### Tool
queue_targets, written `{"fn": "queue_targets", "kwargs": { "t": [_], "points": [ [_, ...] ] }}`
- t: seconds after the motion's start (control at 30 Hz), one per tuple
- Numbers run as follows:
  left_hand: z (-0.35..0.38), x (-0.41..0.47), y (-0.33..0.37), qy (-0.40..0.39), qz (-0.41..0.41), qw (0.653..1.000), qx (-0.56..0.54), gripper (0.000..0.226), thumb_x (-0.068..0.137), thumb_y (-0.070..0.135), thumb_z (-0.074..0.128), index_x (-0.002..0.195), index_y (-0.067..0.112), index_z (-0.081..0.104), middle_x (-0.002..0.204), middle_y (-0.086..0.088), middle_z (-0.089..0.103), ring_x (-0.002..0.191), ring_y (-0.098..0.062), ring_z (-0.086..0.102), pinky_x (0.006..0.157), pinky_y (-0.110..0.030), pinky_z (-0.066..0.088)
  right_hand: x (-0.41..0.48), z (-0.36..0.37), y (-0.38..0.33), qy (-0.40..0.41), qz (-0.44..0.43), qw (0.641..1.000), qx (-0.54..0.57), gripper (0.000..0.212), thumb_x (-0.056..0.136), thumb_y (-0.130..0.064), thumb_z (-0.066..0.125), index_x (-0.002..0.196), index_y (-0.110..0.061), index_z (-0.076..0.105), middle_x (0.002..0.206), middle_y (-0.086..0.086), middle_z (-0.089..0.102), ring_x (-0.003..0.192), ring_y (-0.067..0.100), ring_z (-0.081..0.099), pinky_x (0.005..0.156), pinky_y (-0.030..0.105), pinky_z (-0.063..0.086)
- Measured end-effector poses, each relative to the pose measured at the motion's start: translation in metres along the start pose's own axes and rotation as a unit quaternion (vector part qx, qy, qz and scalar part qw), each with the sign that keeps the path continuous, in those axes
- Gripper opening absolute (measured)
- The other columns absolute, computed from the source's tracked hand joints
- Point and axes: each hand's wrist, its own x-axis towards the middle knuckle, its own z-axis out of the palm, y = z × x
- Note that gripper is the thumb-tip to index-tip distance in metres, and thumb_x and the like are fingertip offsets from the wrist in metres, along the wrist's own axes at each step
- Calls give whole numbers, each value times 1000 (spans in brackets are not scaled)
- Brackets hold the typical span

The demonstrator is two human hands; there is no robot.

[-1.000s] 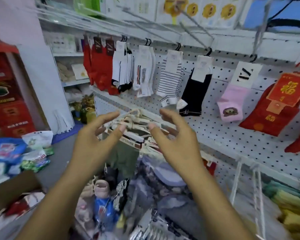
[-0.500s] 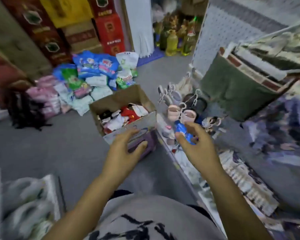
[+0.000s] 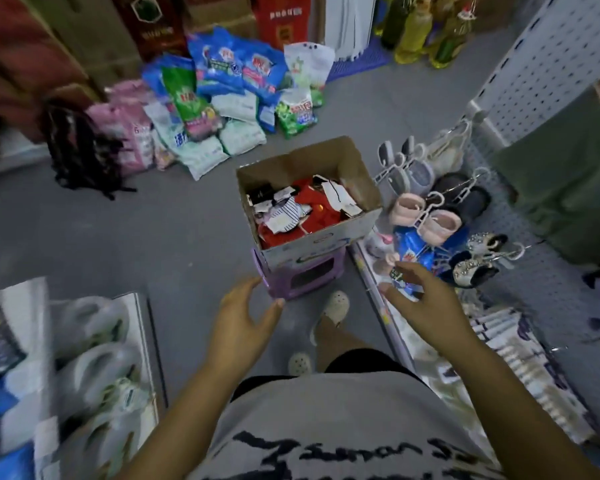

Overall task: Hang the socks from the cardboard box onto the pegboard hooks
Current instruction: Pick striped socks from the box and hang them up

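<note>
An open cardboard box stands on a purple plastic stool on the grey floor ahead of me. Inside it lies a heap of socks, red, white, striped and black, with paper tags. My left hand hovers just below the stool's near left corner, fingers spread and holding nothing. My right hand hangs to the right of the stool, fingers loosely spread, also with nothing in it. The white pegboard rises at the right edge; its sock hooks are out of view.
Slippers on hangers hang from the low pegboard right of the box. Bags of detergent are piled on the floor behind it, with oil bottles farther back. A shelf with shoes is at my left. My feet stand beside the stool.
My view has swung down from the hanging socks on the pegboard to the box on the floor. Both hands have dropped from chest height toward the stool, holding nothing throughout.
</note>
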Motion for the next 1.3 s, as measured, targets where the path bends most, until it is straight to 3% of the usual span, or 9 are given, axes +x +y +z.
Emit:
{"fn": "queue_targets", "kwargs": {
  "t": [0.4, 0.57, 0.7, 0.83, 1.0, 1.1, 1.17, 1.23, 1.3],
  "points": [
    [9, 163, 12, -3, -80, 997, -16, 55, 94, 34, 69, 141, 11, 53, 142, -8, 56, 132, -25, 51, 98, -23, 34, 197, 32, -56, -85, -22, 996, -33, 45, 88, -29, 75, 127, -12, 64, 118, -1, 66, 112, 14, 59, 91, 27, 45],
    [25, 238, -7, -15, -151, 988, -12, 47, 96, 34, 66, 133, 8, 54, 132, -16, 59, 122, -32, 56, 99, -38, 46, 280, 59, -54, -178, -28, 978, -104, 44, 89, -32, 74, 127, -10, 64, 124, 8, 67, 110, 17, 61, 88, 23, 44],
    [42, 267, -31, -16, -237, 971, -36, 48, 101, 35, 58, 135, 2, 48, 136, -20, 57, 125, -36, 55, 97, -37, 45, 331, 97, -47, -254, -7, 958, -133, 42, 88, -38, 74, 119, -10, 68, 119, 6, 70, 111, 20, 64, 97, 34, 51],
    [52, 286, -52, -8, -259, 962, -89, 35, 105, 34, 52, 120, 3, 60, 111, -17, 70, 96, -28, 64, 86, -39, 53, 358, 143, -43, -307, 119, 942, -67, 35, 92, -32, 71, 114, -5, 70, 115, 13, 70, 106, 24, 67, 83, 24, 54],
    [58, 290, -80, 4, -244, 967, -76, 22, 105, 21, 53, 107, 7, 69, 93, -8, 71, 84, -16, 59, 67, -15, 39, 368, 213, -23, -310, 349, 880, 87, 43, 93, -29, 70, 125, -4, 56, 130, 15, 62, 113, 26, 63, 98, 40, 53],
    [62, 289, -89, 4, -239, 965, -109, 16, 103, 23, 56, 102, 15, 70, 86, -1, 68, 81, -17, 62, 75, -29, 49, 369, 252, -16, -284, 429, 840, 173, 52, 92, -30, 71, 134, -5, 53, 136, 12, 57, 122, 27, 58, 92, 39, 54],
    [61, 291, -90, 10, -243, 960, -141, 17, 102, 25, 57, 103, 15, 71, 86, -2, 71, 78, -15, 63, 76, -35, 52, 371, 272, -16, -266, 456, 825, 203, 51, 90, -34, 73, 131, -8, 56, 126, 10, 61, 110, 23, 61, 84, 38, 56],
    [59, 293, -91, 7, -249, 954, -166, 14, 102, 23, 58, 105, 17, 71, 87, 4, 70, 76, -6, 62, 75, -30, 51, 373, 287, -15, -259, 484, 804, 231, 34, 91, -37, 71, 111, -11, 63, 87, 3, 63, 78, 15, 59, 83, 36, 57],
    [57, 294, -91, 3, -259, 948, -183, 11, 102, 20, 59, 103, 22, 69, 87, 12, 69, 75, 5, 61, 77, -24, 49, 377, 298, -12, -249, 526, 761, 288, 27, 96, -40, 64, 96, -13, 58, 56, -1, 37, 51, 11, 35, 85, 32, 54]
  ]
}}
